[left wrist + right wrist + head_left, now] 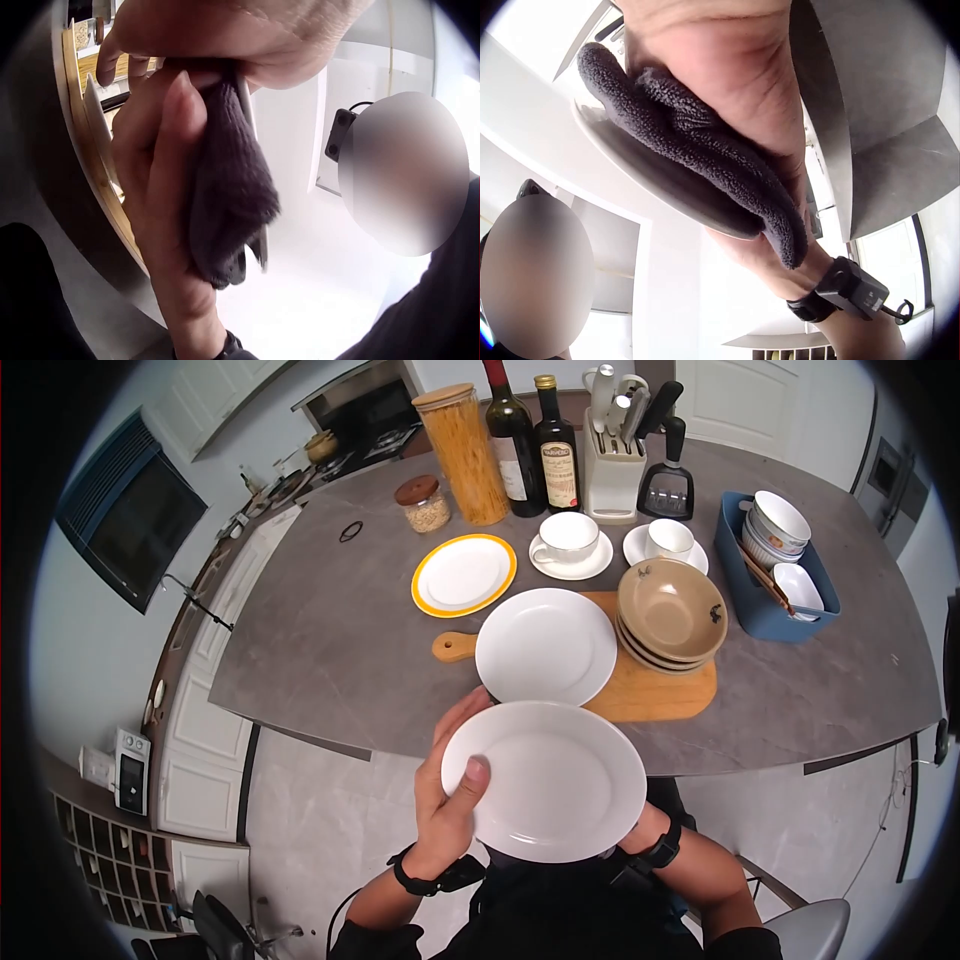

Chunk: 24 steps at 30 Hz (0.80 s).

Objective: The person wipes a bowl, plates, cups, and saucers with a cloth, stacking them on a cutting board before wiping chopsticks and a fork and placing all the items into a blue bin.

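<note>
A white plate point(545, 782) is held over the table's near edge. My left hand point(446, 812) grips its left side, thumb on the upper face. Most of my right hand point(645, 828) is hidden beneath the plate's right side. In the right wrist view, a dark grey cloth point(694, 146) lies between my right hand point(731, 79) and the plate point(649, 176). The left wrist view shows the folded cloth point(232, 187) in the right hand point(154, 172), with my left hand point(247, 34) above it.
Another white plate point(545, 648) and stacked brown bowls point(670, 610) rest on a wooden board point(650, 695). Behind are a yellow-rimmed plate point(464, 575), cups on saucers, bottles point(514, 455), jars and a knife block point(612, 480). A blue bin point(775, 618) with bowls stands right.
</note>
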Each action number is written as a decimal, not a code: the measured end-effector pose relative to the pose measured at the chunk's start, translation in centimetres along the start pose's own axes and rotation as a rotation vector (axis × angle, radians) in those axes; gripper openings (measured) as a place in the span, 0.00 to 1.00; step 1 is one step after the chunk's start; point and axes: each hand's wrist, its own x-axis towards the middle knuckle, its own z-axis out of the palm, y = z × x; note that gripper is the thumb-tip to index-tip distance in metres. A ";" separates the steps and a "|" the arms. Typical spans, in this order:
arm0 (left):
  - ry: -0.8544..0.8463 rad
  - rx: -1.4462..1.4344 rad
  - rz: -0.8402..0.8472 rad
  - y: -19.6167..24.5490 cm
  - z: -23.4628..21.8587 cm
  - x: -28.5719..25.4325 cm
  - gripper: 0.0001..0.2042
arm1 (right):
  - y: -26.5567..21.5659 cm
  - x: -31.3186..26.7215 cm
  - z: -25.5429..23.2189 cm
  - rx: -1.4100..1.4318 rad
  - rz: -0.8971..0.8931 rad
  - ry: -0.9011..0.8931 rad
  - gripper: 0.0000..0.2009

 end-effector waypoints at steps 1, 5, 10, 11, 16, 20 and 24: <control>0.002 0.004 -0.001 0.3 -0.3 -0.1 0.36 | 0.4 0.0 0.2 0.012 0.015 -0.009 0.24; 0.141 -0.169 -0.175 0.7 -1.2 -0.1 0.23 | 0.8 -1.6 0.1 -0.075 0.160 -0.073 0.24; 0.290 -0.278 -0.185 1.3 -2.7 1.7 0.27 | -2.8 -5.7 -3.1 0.337 0.379 0.209 0.24; 0.260 -0.311 -0.196 1.7 -2.7 1.6 0.27 | -5.8 -4.6 -0.9 0.464 0.402 0.375 0.26; 0.207 -0.189 -0.201 0.5 -0.9 0.5 0.24 | -4.1 -1.9 1.7 0.519 -0.018 0.145 0.33; 0.287 -0.184 -0.145 0.9 -1.3 2.9 0.26 | -0.8 -2.4 2.2 0.464 0.127 0.133 0.32; 0.309 -0.229 -0.144 2.6 -1.8 5.4 0.26 | -0.9 -3.4 0.9 0.727 0.176 0.164 0.33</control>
